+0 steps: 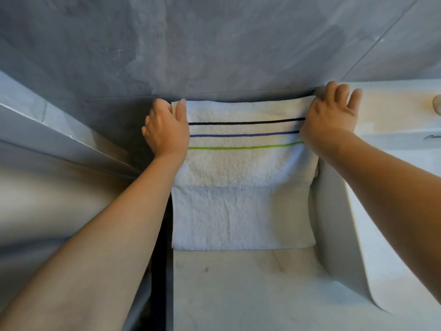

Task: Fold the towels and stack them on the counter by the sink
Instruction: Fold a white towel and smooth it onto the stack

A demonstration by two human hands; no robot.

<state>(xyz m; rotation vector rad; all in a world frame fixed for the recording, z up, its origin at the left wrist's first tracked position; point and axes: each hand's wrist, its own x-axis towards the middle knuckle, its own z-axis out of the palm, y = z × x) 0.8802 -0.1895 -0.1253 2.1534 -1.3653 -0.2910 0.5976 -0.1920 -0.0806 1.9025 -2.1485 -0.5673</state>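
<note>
- Head view: white towel (241, 177) w/ black, blue & green stripes sits centre frame, lying on pale counter (238, 290), far edge up against grey wall (214, 44)
- Towel looks folded: upper layer w/ stripes ends at a horizontal edge mid-frame, plainer lower layer runs on toward bottom of frame
- Left hand (167, 130) at towel's upper-left corner, thumb on top of cloth, fingers curled round the edge, gripping it
- Right hand (331, 115) at upper-right corner, fingers spread apart & laid over corner toward wall; palm on cloth, can't tell if thumb pinches underneath
- Both forearms reach in from bottom corners of frame
- Sink (393, 187) at right of frame, its raised rim just beside towel's right edge
- Small round knob (438, 103) at far right edge, partly cut off
- Grey ledge (59, 139) runs across left of frame
</note>
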